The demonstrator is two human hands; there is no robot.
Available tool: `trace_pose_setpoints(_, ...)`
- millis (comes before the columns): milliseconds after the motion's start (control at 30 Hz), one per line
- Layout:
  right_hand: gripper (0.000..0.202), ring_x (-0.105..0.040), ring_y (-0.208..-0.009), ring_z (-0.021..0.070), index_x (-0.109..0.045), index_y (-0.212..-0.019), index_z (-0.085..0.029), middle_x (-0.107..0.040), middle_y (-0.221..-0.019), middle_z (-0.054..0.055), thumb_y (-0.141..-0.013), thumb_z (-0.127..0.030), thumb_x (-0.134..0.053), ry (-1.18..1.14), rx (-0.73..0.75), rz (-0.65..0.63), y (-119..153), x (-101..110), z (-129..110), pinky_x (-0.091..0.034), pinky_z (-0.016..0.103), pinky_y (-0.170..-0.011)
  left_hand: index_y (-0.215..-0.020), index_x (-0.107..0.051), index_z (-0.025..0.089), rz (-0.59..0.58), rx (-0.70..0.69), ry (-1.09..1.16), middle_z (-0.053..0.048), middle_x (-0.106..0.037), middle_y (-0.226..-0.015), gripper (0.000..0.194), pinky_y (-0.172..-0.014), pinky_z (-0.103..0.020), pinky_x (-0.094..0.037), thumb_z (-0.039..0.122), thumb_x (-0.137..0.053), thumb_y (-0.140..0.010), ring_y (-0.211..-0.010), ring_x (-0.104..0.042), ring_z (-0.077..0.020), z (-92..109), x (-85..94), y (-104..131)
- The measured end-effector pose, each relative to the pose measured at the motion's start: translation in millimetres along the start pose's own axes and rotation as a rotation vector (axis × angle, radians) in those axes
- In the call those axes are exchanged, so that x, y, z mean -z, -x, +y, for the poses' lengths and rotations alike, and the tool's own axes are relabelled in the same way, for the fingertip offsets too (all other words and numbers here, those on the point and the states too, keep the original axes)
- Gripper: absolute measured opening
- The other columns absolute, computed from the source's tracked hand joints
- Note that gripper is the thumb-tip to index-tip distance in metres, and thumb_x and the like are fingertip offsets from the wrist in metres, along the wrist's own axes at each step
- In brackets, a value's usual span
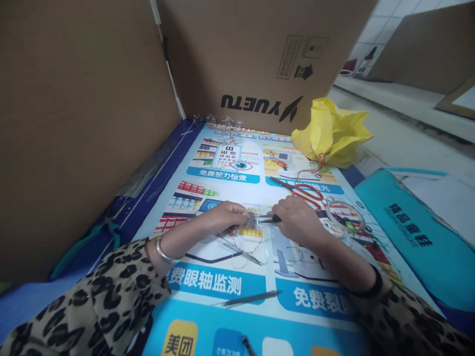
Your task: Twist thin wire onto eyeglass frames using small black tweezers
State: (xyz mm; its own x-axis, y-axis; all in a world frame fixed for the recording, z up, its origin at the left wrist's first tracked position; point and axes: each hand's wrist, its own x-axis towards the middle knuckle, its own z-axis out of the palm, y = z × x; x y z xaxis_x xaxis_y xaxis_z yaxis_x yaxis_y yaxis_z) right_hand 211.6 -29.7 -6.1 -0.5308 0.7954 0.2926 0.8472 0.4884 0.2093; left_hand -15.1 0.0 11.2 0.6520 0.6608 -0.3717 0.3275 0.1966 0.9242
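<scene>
Near the centre of the printed sheet, my left hand (232, 216) is closed in a pinch on a small, thin, shiny piece, too small to name. My right hand (295, 217) is wrapped round a small dark-tipped tool (270, 218), whose tip points left and reaches that piece. Just below my hands lies a loose bunch of thin wires (241, 249). Closer to me rests a bundle of dark straight wires (253, 298). Scissors with red handles (309, 194) lie beyond my right hand. A clear ring-shaped coil (346, 216) is right of it.
Cardboard panels (237, 59) stand at the left and back. A yellow crumpled bag (332, 132) sits at the back right, a teal box (415, 237) at the right. Teal-handled pliers (107, 228) lie left. Tangled wire pieces (228, 126) lie along the back edge.
</scene>
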Motion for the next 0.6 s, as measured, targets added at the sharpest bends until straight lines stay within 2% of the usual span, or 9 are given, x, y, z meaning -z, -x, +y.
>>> trace_pose_setpoints(133, 0.010, -0.046, -0.073, 0.0170, -0.061, -0.073, -0.016, -0.059, -0.072, 0.005, -0.071, -0.016, -0.051, -0.004, -0.046, -0.026, 1.3, -1.0, 8.9, -0.027, 0.029, -0.069, -0.071, -0.056, 0.015, 0.018, 0.015, -0.004, 0.004, -0.047, -0.046, 0.018, -0.039, -0.017, -0.029, 0.032, -0.051, -0.072, -0.039, -0.041, -0.0059, -2.2, 1.8, -1.5)
trace_pose_setpoints(333, 0.010, -0.048, -0.074, 0.0176, -0.060, -0.075, -0.017, -0.060, -0.074, 0.005, -0.073, -0.020, -0.050, -0.012, -0.068, -0.137, -1.4, 2.5, 6.2, -0.027, 0.029, -0.069, -0.071, -0.056, 0.015, 0.028, 0.021, -0.039, 0.004, -0.047, -0.046, 0.018, -0.040, -0.017, -0.031, 0.032, -0.051, -0.072, -0.039, -0.041, -0.0056, 0.6, 0.1, -0.3)
trace_pose_setpoints(600, 0.013, -0.052, -0.074, 0.0163, -0.062, -0.080, -0.019, -0.064, -0.075, 0.003, -0.075, -0.021, -0.050, -0.012, -0.081, -0.130, 0.8, 4.7, 1.2, -0.026, 0.027, -0.064, -0.070, -0.055, 0.015, 0.039, 0.005, -0.066, 0.004, -0.046, -0.047, 0.019, -0.041, -0.016, -0.031, 0.034, -0.051, -0.073, -0.040, -0.041, -0.0050, 0.5, -1.3, 0.7)
